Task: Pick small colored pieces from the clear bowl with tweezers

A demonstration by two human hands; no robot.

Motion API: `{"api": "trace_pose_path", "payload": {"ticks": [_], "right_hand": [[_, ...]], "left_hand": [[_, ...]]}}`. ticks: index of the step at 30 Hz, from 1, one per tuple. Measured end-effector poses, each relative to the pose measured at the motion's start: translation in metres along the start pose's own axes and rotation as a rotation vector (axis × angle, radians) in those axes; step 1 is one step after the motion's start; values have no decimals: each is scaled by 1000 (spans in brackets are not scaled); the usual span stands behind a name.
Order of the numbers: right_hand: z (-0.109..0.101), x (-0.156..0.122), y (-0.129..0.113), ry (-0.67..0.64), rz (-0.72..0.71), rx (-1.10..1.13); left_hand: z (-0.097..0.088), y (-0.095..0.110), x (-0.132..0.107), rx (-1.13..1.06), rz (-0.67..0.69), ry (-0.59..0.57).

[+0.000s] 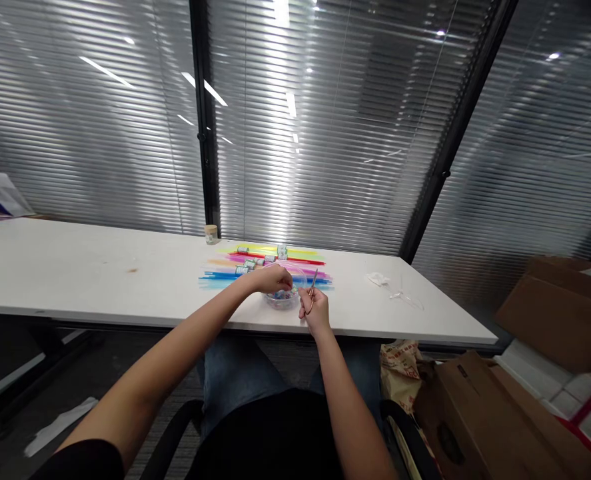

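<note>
- The left hand (275,279) reaches forward over a small clear bowl (281,300) that stands near the front edge of the white table (75,273). The fingers are curled downward and bunched at the bowl's rim. Whether they pinch anything is too small to tell.
- The bowl holds a scatter of tiny coloured bits, too small to make out singly.
- The right hand (314,308) sits just to the right of the bowl, close to the table's edge. Its fingertips are pressed together around the lower end of a thin stick (314,281).
- The stick stands nearly upright, leaning slightly to the right, and its free end points away from the person.
- The two hands are near each other but do not touch.
- Just behind the bowl lie bundles of long coloured strips (270,263), flat on the table and side by side: yellow farthest away, then red, pink and orange, with blue nearest the hands. Small labelled bands wrap several of the bundles.
- A small beige cylinder (210,233) stands behind the strips, by the dark window post.
- Crumpled clear wrappers (381,279) lie on the table, well to the right of the hands.
- Open cardboard boxes (495,413) sit on the floor to the right of the chair.
- Closed slatted blinds (100,120) fill the wall behind the table.
</note>
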State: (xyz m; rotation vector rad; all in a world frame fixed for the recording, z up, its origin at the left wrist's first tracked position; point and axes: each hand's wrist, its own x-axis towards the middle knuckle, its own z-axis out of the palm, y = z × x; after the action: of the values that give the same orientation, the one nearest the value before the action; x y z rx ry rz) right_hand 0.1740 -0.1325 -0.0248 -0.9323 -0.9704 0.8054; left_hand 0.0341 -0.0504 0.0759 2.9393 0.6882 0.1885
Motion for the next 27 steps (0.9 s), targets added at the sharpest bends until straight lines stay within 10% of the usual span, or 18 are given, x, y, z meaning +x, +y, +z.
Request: {"api": "trace_pose_path", "payload": {"ticks": [27], "right_hand": [[-1,2,3,-7,-5,-2]], "left_hand": [[-5,1,-2,-73,-97,36]]}}
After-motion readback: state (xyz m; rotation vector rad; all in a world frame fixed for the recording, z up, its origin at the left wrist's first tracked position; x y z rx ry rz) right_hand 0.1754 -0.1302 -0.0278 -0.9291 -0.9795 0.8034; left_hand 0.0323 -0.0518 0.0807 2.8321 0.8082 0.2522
